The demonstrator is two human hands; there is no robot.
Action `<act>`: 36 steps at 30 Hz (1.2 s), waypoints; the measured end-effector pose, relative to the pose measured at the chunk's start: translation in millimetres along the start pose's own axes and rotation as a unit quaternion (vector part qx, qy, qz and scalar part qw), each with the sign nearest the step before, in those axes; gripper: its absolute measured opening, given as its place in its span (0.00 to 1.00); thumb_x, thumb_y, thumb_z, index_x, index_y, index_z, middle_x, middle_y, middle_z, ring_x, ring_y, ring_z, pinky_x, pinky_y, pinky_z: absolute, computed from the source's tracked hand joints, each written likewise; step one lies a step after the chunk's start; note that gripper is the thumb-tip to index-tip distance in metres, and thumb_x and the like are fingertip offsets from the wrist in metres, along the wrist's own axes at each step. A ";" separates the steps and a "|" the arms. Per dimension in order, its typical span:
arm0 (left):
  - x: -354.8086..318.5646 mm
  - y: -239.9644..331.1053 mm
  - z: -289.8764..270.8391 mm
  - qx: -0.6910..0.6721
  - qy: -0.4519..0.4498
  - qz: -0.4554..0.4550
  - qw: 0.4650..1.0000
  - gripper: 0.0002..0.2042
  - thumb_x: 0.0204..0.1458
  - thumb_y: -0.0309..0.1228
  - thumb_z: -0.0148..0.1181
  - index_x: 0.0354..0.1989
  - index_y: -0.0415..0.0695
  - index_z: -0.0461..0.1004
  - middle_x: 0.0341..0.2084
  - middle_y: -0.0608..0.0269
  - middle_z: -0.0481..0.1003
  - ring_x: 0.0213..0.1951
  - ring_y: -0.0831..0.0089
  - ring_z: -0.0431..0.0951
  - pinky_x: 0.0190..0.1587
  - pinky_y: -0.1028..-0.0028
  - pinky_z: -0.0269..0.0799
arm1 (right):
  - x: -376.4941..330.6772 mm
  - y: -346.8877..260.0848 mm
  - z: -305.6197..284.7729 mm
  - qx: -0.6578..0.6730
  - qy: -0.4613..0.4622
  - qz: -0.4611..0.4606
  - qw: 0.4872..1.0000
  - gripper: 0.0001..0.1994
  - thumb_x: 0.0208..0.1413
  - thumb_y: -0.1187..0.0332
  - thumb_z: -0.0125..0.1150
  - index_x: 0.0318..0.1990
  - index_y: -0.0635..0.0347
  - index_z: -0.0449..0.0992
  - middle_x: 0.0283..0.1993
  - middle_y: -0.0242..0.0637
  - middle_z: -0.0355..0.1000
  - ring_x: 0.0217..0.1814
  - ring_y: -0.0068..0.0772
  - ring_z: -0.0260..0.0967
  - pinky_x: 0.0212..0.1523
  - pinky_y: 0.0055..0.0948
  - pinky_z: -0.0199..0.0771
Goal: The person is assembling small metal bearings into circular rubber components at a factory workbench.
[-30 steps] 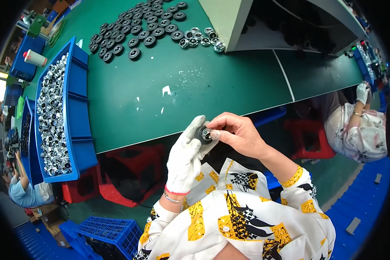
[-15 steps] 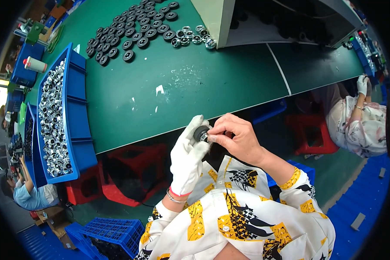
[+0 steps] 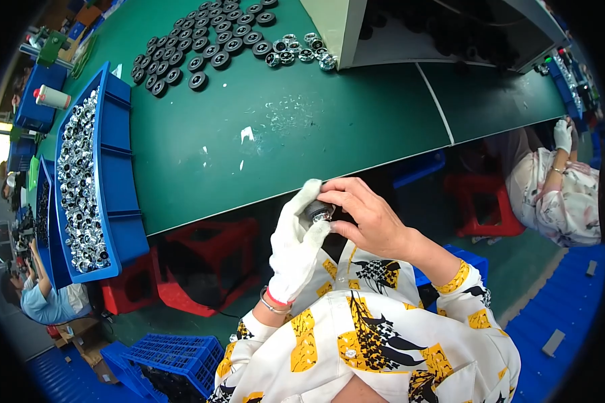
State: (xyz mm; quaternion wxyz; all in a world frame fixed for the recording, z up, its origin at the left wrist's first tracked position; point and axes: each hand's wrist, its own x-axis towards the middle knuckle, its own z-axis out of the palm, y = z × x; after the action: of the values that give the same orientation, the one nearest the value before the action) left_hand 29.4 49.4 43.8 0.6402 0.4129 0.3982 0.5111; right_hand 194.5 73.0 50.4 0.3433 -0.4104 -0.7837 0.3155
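Note:
Just off the table's front edge, my left hand (image 3: 293, 252), in a white glove, grips a small black wheel (image 3: 316, 207) between thumb and fingers. A shiny chrome part (image 3: 322, 216) shows on its lower side, facing me. My bare right hand (image 3: 373, 218) closes on the same piece from the right, fingers over its top rim and thumb beside the chrome. The fingers partly cover the wheel, so I cannot tell how the two parts fit together.
Several black wheels (image 3: 197, 81) and a cluster of chrome parts (image 3: 287, 58) lie on the green table (image 3: 202, 181). A blue bin (image 3: 119, 181) holding chrome parts stands left. A pale cabinet (image 3: 329, 33) rises at the back. Red stools (image 3: 202, 262) stand below; a co-worker (image 3: 558, 188) sits right.
My right fingers have gone from pinching the chrome part to spreading over the wheel's rim. My left hand has shifted slightly right, and the wheel has tilted.

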 end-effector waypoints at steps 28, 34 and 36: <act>14.5 -3.3 6.2 0.142 0.093 0.069 0.983 0.19 0.47 0.14 0.58 0.51 0.31 0.69 0.43 0.54 0.76 0.40 0.73 0.77 0.43 0.77 0.75 | 9.6 0.7 6.7 0.021 0.093 -0.002 0.995 0.18 0.39 0.85 0.61 0.41 0.64 0.71 0.33 0.42 0.68 0.34 0.39 0.70 0.31 0.32 0.73; 14.4 -1.8 -3.2 0.055 0.055 -0.066 0.995 0.20 0.52 0.18 0.57 0.55 0.33 0.66 0.45 0.56 0.74 0.41 0.75 0.75 0.40 0.78 0.74 | 12.7 3.5 -3.0 0.094 0.077 0.064 0.991 0.18 0.42 0.85 0.62 0.44 0.63 0.75 0.41 0.41 0.69 0.38 0.30 0.71 0.33 0.23 0.76; 13.8 -1.2 -2.1 0.070 0.052 -0.063 0.994 0.20 0.52 0.18 0.56 0.56 0.33 0.66 0.46 0.56 0.74 0.42 0.76 0.75 0.41 0.79 0.73 | 12.8 3.0 -5.1 0.049 0.051 0.003 0.998 0.19 0.43 0.84 0.62 0.46 0.63 0.75 0.41 0.39 0.69 0.39 0.30 0.70 0.37 0.24 0.75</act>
State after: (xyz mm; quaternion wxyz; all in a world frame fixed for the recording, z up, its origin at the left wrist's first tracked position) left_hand 30.1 63.1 40.8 0.6189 0.4037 0.4910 0.4614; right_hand 194.4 86.5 54.4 0.4014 -0.4112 -0.7477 0.3329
